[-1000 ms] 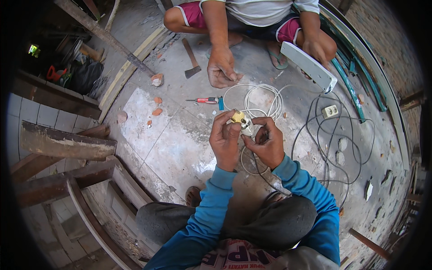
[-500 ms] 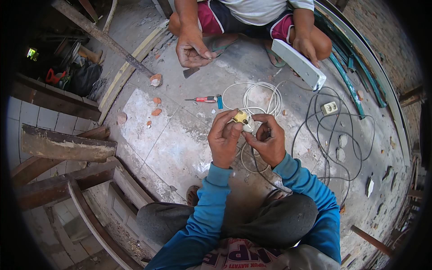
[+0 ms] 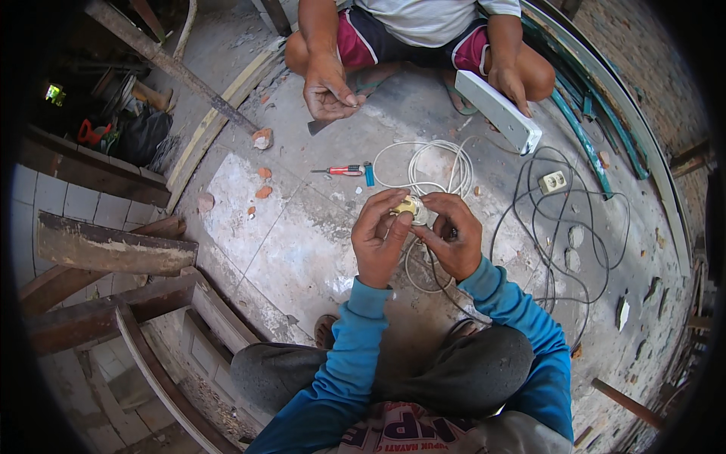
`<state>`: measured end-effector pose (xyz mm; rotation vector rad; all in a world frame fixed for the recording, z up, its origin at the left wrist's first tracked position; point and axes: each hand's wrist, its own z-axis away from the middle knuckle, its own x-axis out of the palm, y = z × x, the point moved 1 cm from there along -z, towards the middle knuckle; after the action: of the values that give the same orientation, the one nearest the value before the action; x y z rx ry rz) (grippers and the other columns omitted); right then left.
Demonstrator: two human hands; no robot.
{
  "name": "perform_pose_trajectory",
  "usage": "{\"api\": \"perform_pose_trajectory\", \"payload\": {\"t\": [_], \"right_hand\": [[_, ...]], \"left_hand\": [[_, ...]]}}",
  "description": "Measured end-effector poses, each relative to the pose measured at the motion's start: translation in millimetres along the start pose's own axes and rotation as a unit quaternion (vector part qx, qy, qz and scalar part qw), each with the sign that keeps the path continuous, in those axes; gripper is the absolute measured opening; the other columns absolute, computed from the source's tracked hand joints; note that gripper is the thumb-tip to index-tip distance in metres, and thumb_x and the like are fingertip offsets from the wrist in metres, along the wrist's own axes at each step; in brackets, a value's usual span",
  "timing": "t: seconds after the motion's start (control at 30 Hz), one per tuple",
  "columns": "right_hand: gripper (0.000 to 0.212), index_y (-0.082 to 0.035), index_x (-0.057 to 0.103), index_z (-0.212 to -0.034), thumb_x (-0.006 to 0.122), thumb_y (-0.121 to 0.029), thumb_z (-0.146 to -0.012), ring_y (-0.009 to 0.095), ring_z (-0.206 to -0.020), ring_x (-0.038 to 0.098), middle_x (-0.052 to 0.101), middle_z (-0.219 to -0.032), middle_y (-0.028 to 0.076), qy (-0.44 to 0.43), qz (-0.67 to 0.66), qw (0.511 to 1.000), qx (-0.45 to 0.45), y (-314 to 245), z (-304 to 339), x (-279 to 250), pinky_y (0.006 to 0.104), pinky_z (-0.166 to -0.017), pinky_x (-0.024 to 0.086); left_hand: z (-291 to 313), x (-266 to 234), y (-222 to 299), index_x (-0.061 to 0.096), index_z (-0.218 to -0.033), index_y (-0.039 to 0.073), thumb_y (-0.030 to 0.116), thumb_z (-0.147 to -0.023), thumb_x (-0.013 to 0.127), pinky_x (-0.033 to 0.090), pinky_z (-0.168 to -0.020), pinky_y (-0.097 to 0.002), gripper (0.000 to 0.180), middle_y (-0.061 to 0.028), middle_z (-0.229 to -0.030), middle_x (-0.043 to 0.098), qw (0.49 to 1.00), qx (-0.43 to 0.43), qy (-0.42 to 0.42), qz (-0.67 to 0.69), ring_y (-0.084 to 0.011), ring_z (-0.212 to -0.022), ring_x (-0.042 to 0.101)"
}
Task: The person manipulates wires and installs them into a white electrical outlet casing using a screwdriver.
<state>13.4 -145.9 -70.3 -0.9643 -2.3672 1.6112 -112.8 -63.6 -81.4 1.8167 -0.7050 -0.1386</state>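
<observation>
In front of my lap, my left hand (image 3: 378, 240) is closed on a small cream-yellow electrical plug (image 3: 407, 206), gripping it between thumb and fingers. From the other side my right hand (image 3: 455, 236) pinches the plug's whitish part. The fingers hide much of it, along with any wire ends. Just beyond my hands lies a coil of white cable (image 3: 470, 178), and some of its loops pass beneath them. To the left of the coil, a red-handled screwdriver (image 3: 345, 170) rests on the floor beside a small teal piece (image 3: 369, 174).
Opposite me sits a person, one hand (image 3: 330, 94) pinching something tiny, the other on a long white power strip (image 3: 499, 112). Black cable (image 3: 541, 265) and a white socket block (image 3: 553, 181) lie right. Brick bits (image 3: 263, 191) and a wooden frame (image 3: 113, 303) are left.
The plug has tilted, and my right fingers now cover more of its face. The other person's pinching hand has moved slightly right, and the power strip has shifted a little left.
</observation>
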Motion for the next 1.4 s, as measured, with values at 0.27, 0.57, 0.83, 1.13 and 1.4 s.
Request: {"api": "perform_pose_trajectory", "payload": {"t": [0.27, 0.57, 0.83, 1.13, 1.4], "right_hand": [[0.047, -0.005, 0.060, -0.114, 0.081, -0.002, -0.073, 0.009, -0.057, 0.055, 0.062, -0.116, 0.011, -0.011, 0.008, 1.000, 0.007, 0, -3, -1, 0.0244, -0.051, 0.046], [0.046, -0.004, 0.059, -0.110, 0.081, -0.004, -0.069, 0.009, -0.054, 0.052, 0.060, -0.107, 0.008, -0.033, 0.000, 0.998, 0.047, -3, -8, 4, 0.0240, -0.050, 0.044], [0.050, -0.004, 0.062, -0.116, 0.083, -0.008, -0.071, 0.007, -0.056, 0.051, 0.064, -0.097, 0.007, -0.058, -0.045, 0.988, 0.136, -7, -14, 5, 0.0242, -0.051, 0.043], [0.044, -0.004, 0.066, -0.114, 0.084, -0.012, -0.074, 0.008, -0.057, 0.051, 0.068, -0.092, 0.007, -0.056, -0.012, 0.988, 0.142, -7, -13, 10, 0.0249, -0.054, 0.044], [0.042, -0.002, 0.067, -0.110, 0.085, -0.009, -0.072, 0.011, -0.063, 0.058, 0.068, -0.104, 0.011, 0.010, -0.053, 0.996, 0.064, -1, -3, 8, 0.0256, -0.057, 0.048]], "left_hand": [[3, 14, -3, 0.059, -0.120, -0.002, 0.011, -0.090, 0.072, 0.049, -0.098, -0.0356, 0.036, -0.0193, -0.124, 0.061, 0.999, -0.003, 0.037, 0.039, -0.0236, -0.116, 0.059], [8, 17, -3, 0.060, -0.118, -0.003, 0.012, -0.089, 0.073, 0.050, -0.095, -0.0346, 0.035, -0.0173, -0.121, 0.063, 0.986, -0.053, 0.140, 0.072, -0.0210, -0.109, 0.061], [2, 12, 2, 0.061, -0.115, -0.005, 0.013, -0.090, 0.072, 0.051, -0.089, -0.0306, 0.032, -0.0142, -0.112, 0.067, 0.971, -0.142, 0.171, 0.088, -0.0175, -0.100, 0.064], [6, 12, -7, 0.060, -0.116, -0.005, 0.014, -0.093, 0.069, 0.053, -0.086, -0.0302, 0.031, -0.0152, -0.115, 0.066, 0.967, -0.132, 0.202, 0.084, -0.0178, -0.101, 0.064], [3, 18, 0, 0.058, -0.115, 0.003, 0.018, -0.099, 0.058, 0.051, -0.094, -0.0354, 0.022, -0.0146, -0.121, 0.062, 0.952, -0.172, 0.123, 0.222, -0.0215, -0.111, 0.060]]}}
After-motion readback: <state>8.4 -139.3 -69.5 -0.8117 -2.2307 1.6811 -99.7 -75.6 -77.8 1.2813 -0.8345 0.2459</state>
